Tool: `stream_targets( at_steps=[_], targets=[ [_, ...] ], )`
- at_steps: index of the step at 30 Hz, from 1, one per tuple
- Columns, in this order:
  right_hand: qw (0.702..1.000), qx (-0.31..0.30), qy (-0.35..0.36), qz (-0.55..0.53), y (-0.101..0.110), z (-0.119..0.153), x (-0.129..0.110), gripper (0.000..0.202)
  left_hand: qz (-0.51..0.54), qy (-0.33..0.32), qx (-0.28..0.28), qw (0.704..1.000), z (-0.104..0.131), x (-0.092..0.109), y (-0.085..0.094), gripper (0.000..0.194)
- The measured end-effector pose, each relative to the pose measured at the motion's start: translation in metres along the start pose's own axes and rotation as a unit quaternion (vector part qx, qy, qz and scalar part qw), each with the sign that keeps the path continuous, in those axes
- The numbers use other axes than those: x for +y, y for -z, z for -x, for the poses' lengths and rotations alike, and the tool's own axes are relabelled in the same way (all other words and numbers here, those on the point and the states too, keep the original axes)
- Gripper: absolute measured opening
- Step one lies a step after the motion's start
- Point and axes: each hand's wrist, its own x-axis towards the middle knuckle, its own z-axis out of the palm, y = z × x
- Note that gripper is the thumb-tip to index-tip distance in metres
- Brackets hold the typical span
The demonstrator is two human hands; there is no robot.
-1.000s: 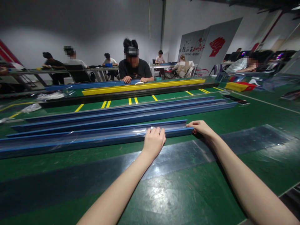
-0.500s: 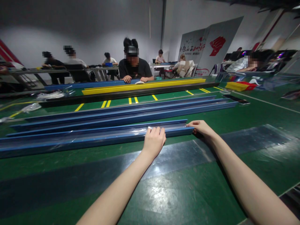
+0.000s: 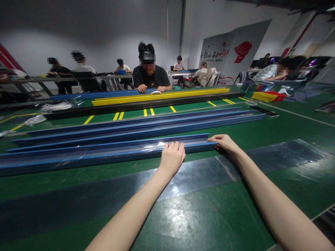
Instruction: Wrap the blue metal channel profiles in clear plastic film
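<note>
Left hand (image 3: pixel 171 156) lies knuckles-up on the near blue rail (image 3: pixel 104 153), fingers curled over its top edge and the clear plastic film (image 3: pixel 154 144) covering it; the hand is closed on the rail's near wall. Right hand (image 3: pixel 225 142) sits at the rail's right end, fingers bent around the end and pinching there; whether it grips film or bare rail cannot be told. The rail lies lengthwise on the green table (image 3: pixel 204 216), nearest of several, just above a strip of clear sheet (image 3: pixel 199 170) spread flat on the mat.

Judgement on method: with a piece this long, the left hand is best kept as the anchor pressing the rail down, while the right works only at the end. The film should be kept taut and square to the end so that it does not bunch or tear on the cut edge.

Materials: the rail is a long, straight, channel-like profile, blue, smooth, with hard edges. The film is thin, glossy and wrinkled, catching the light near the left hand. The table surface is matt green with yellow markings. More blue rails (image 3: pixel 146 125) lie parallel behind; further back a yellow rail (image 3: pixel 159 97) sits just beside a black one, where another person (image 3: pixel 149 75) rests both hands.
</note>
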Motion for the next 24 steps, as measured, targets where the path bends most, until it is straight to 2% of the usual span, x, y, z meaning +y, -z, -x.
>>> stream_targets(
  at_steps=[9,16,24],
  targets=[
    [1.0,0.007,0.004,0.011,-0.001,-0.001,0.001,0.041,0.022,0.007,-0.051,0.998,-0.007,-0.002,0.009,0.02],
    [1.0,0.009,0.005,0.002,-0.001,0.001,-0.001,0.04,0.031,-0.033,-0.105,0.993,-0.011,-0.016,0.013,0.021],
    [1.0,0.016,-0.003,0.012,-0.001,0.0,-0.001,0.042,0.088,-0.013,-0.098,0.991,-0.014,-0.025,0.017,0.019]
  ],
)
